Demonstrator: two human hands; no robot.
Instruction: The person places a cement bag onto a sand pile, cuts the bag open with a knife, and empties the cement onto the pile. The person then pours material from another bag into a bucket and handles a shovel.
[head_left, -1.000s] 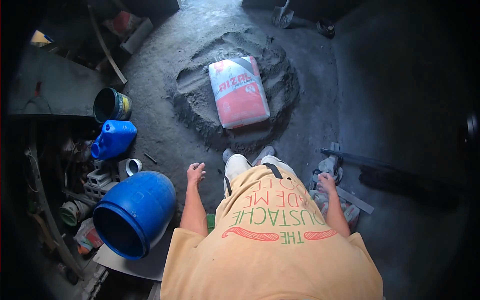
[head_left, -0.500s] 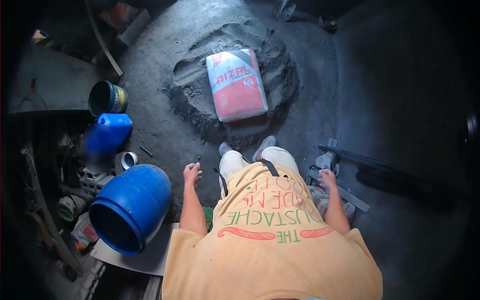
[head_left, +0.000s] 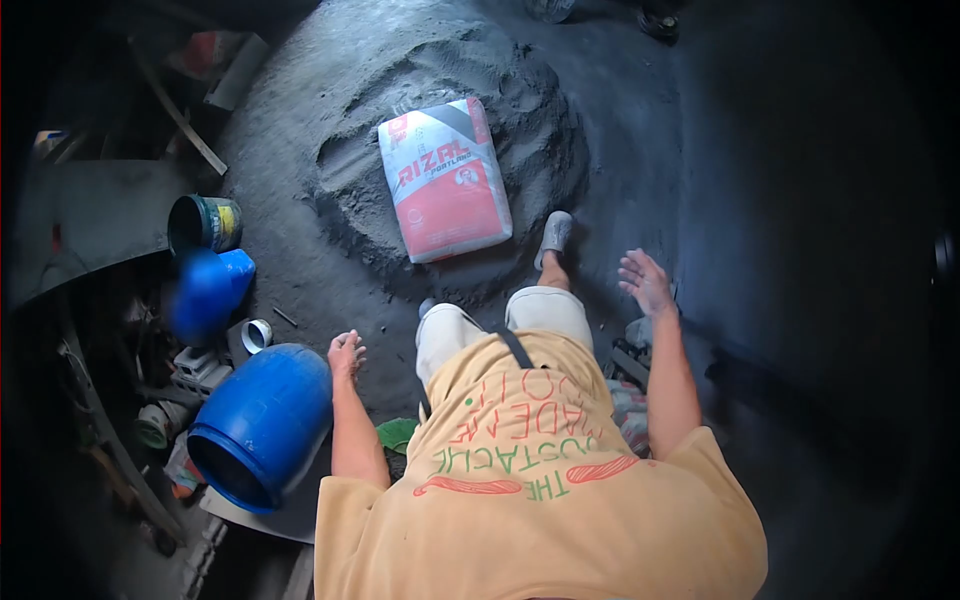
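A cement bag [head_left: 447, 185], red and white and marked RIZAL Portland, lies flat on a low mound of grey sand [head_left: 350, 215] ahead of my feet. My right hand [head_left: 648, 284] is stretched forward to the right of the bag, fingers apart and holding nothing. Down at my left side hangs my left hand [head_left: 346, 355], its fingers loosely bent with nothing visible in them. It is nearest to a blue plastic barrel [head_left: 265, 425] and does not grip it. Both hands are apart from the bag.
On the left stand a dark bucket [head_left: 205, 225], a blue jug [head_left: 215, 290], a white pipe piece [head_left: 256, 335] and hollow blocks [head_left: 200, 368]. A wooden strip [head_left: 180, 125] lies at the upper left. A dark wall [head_left: 780, 200] runs along the right.
My right foot has stepped forward beside the mound. My right hand has risen forward and its fingers have spread. My left hand has shifted slightly left and back in view.
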